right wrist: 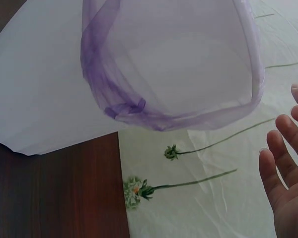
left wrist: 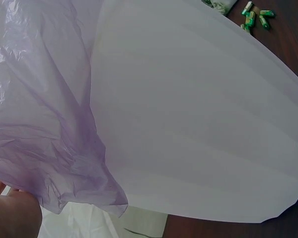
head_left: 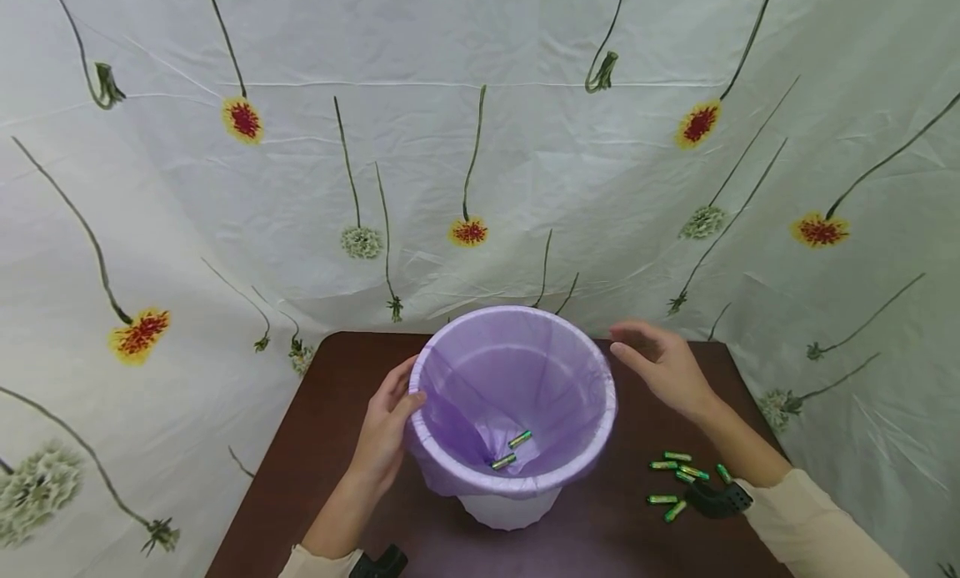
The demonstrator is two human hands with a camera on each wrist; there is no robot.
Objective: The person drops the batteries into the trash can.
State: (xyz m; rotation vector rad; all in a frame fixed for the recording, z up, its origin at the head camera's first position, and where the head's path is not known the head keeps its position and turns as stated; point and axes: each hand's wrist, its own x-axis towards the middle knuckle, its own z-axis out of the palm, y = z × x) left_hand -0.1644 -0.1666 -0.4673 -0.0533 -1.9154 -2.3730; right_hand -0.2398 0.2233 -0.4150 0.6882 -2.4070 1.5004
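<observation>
A white trash can [head_left: 510, 513] lined with a thin purple plastic bag [head_left: 442, 471] stands on the table, the bag folded out over its rim. At its left side my left hand [head_left: 384, 432] grips the rim, thumb on top and fingers along the outside; the left wrist view shows that hand [left wrist: 15, 213] partly behind the bag's hanging edge. Beyond the right rim, my right hand [head_left: 667, 369] is held in the air, fingers loosely bent and spread, holding nothing. Two green batteries [head_left: 519, 439] lie at the bottom inside the bag.
Several more green batteries [head_left: 663, 500] are scattered on the dark brown table [head_left: 600, 545], right of the can and near my right wrist. A pale flower-print cloth [head_left: 420, 161] hangs behind the table and along both sides.
</observation>
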